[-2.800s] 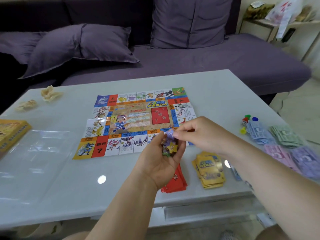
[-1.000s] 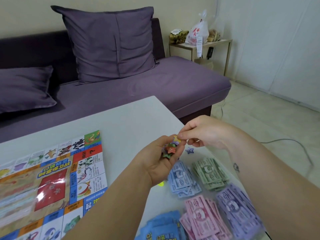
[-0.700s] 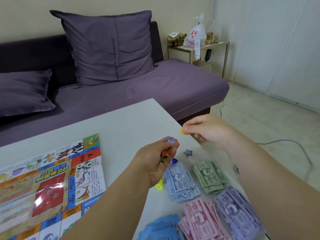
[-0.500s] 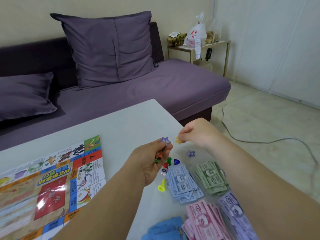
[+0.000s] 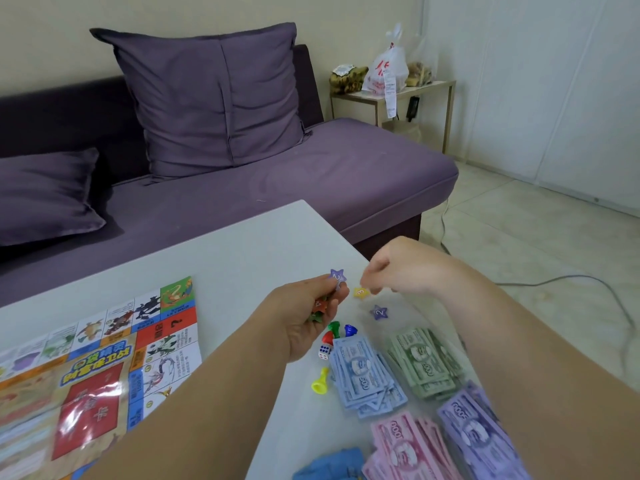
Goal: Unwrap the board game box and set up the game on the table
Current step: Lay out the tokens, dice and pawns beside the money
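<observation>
Home living rm: purple sofa (image 5: 311, 174) w/ cushions (image 5: 214, 98) (side table (image 5: 394, 95) too).

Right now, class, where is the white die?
In the head view, the white die lies on the table right of the game board, between the left hand and the blue banknotes, just below the red pawn.

Our left grip (image 5: 308, 323) curls over most of its tokens (image 5: 318, 308); we make out only red and green scraps and one purple star (image 5: 337, 276) on top. Our right grip (image 5: 398, 271) is motion-blurred, so we cannot tell whether its fingertips touch the yellow star (image 5: 360, 292). The board (image 5: 104, 375) runs off the left and lower edges. At lower right our forearm (image 5: 554, 393) covers part of the purple notes (image 5: 478, 434); the blue cards (image 5: 329, 467) are cut by the bottom edge.
</observation>
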